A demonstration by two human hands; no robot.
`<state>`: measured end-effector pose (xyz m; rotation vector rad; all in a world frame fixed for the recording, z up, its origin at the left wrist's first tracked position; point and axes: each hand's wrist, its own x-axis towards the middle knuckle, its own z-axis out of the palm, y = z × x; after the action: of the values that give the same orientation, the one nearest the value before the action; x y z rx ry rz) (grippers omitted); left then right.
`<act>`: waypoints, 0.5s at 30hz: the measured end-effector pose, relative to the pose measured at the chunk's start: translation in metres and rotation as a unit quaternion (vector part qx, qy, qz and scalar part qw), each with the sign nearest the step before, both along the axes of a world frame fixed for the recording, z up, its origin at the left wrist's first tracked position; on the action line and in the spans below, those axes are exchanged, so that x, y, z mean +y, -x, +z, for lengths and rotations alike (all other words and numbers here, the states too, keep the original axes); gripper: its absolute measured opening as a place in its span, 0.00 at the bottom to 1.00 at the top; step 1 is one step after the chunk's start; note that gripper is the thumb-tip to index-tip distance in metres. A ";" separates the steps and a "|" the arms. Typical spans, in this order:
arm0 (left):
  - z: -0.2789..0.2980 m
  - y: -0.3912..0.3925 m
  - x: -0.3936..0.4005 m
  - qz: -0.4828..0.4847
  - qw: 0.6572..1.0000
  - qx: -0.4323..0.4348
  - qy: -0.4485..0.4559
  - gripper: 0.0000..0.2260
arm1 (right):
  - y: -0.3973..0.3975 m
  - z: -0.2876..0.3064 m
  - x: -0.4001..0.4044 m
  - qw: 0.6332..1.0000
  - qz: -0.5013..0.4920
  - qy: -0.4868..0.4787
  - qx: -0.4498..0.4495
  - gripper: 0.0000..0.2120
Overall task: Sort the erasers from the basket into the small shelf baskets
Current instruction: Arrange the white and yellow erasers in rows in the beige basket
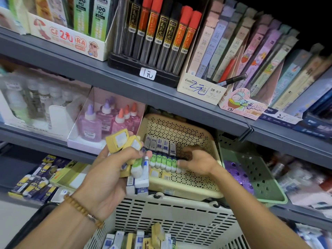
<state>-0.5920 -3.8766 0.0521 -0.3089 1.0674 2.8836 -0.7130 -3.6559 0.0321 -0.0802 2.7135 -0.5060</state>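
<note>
My left hand [115,166] grips a bunch of erasers [133,159]: yellow-sleeved ones on top, a green one and blue-and-white ones below. My right hand [195,162] reaches into the small cream shelf basket [179,130], fingertips touching the right end of a row of green-and-white erasers [163,161]. Behind that row stand blue-and-white erasers [159,143]; a couple of yellow ones [159,174] lie in front. The big cream basket [172,214] sits below, with several mixed erasers [138,239] inside.
A green shelf basket [255,175] with purple items stands right of the cream one. Glue bottles [107,121] fill a box to the left, boxed erasers [36,180] lie lower left. The shelf above [125,76] carries lead tubes and pencil-lead boxes.
</note>
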 end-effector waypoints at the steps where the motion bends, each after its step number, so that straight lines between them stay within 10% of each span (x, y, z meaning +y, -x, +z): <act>1: -0.001 0.001 0.002 0.016 1.000 -0.001 -0.007 0.21 | -0.008 0.007 -0.004 0.998 -0.004 0.046 0.046 0.25; 6: -0.002 0.003 0.006 0.084 0.996 0.011 -0.005 0.13 | -0.066 0.049 -0.039 0.935 -0.020 0.353 0.037 0.12; 15: -0.001 0.001 0.008 0.177 0.983 -0.029 0.042 0.17 | -0.108 0.044 -0.082 0.902 -0.052 0.420 -0.081 0.04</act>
<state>-0.5931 -3.8688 0.0507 -0.6447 1.2397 3.1116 -0.6049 -3.7374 0.0762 -0.1122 2.1514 -1.5975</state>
